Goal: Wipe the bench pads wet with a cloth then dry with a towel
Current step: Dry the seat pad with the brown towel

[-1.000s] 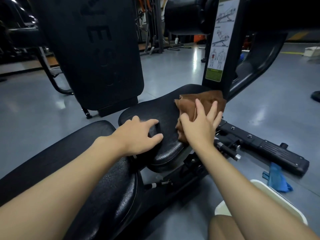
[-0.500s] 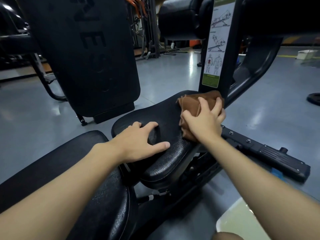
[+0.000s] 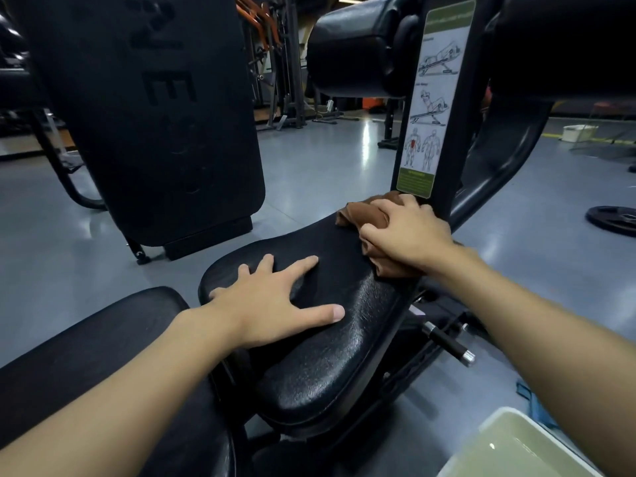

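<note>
A black seat pad (image 3: 330, 352) fills the middle of the head view, with a second black pad (image 3: 103, 346) just nearer at the lower left. My left hand (image 3: 272, 304) lies flat on the seat pad with fingers spread. At the pad's far right end, next to the black upright post (image 3: 454, 115), my right hand (image 3: 406, 232) grips a bunched brown cloth (image 3: 364, 216) and presses it onto the pad. Part of the cloth is hidden under that hand.
A white tub of water (image 3: 509, 449) stands on the floor at the lower right, a blue cloth (image 3: 531, 399) beside it. A black weight plate (image 3: 612, 220) lies on the floor at right. Another bench's tall black back pad (image 3: 148, 108) stands at left. An adjustment pin (image 3: 447, 342) sticks out under the seat.
My right hand has slid the brown cloth farther up the seat pad toward the post and bunched it. My left hand has flattened and spread on the pad. The camera has moved closer.
</note>
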`<state>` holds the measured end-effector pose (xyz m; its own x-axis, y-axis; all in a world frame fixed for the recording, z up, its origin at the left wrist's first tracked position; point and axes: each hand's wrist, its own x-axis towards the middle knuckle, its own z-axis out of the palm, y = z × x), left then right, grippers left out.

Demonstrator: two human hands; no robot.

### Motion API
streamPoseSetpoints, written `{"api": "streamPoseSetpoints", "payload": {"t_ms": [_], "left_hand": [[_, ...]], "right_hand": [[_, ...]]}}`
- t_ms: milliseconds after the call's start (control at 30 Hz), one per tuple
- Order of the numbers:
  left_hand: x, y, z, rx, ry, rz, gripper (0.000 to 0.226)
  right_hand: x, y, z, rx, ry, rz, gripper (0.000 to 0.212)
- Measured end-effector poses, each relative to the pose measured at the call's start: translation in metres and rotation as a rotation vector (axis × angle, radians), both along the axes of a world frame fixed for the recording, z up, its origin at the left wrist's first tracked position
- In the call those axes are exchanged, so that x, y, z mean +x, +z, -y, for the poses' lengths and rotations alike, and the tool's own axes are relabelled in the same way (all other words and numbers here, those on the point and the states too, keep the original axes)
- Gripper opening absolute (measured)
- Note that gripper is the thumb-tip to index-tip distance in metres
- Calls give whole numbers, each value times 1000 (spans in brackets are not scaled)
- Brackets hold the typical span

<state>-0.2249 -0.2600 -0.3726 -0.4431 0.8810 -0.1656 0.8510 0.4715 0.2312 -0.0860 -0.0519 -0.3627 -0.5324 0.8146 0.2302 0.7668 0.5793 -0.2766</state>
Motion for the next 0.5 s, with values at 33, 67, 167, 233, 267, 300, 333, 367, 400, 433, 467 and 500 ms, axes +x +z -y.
{"api": "streamPoseSetpoints", "payload": {"t_ms": [33,67,167,233,267,300,333,367,400,433,467,500], "left_hand": [[-1,-1,-1,-9,-2,-3,102],[-2,-2,-2,-14,-1,-4,102],[-4,-1,-4,-13,0,23,102],[-5,1,-3,-7,9,54,101],[-4,1,-3,-6,11,62,101],[-4,2,-2,-8,12,66,101],[-3,2,-1,-10,14,69,101],[-2,2,0,-12,17,70,101],[-2,2,1,-14,22,69,101],[-1,2,1,-21,25,64,100],[0,2,1,-30,27,57,100],[0,2,1,-38,27,51,99]], "right_hand": [[-7,10,-12,-31,43,51,65],[-14,18,-22,-61,80,87,63],[-28,27,-36,-81,144,143,54],[-26,25,-34,-70,150,151,56],[-20,22,-30,-67,149,141,57],[-11,19,-26,-66,145,121,57],[-2,15,-22,-61,138,97,57],[9,10,-16,-56,131,74,57],[19,3,-11,-52,128,47,56],[28,-3,-5,-57,132,18,57],[35,-9,-1,-61,136,-10,57],[39,-13,1,-60,139,-26,57]]}}
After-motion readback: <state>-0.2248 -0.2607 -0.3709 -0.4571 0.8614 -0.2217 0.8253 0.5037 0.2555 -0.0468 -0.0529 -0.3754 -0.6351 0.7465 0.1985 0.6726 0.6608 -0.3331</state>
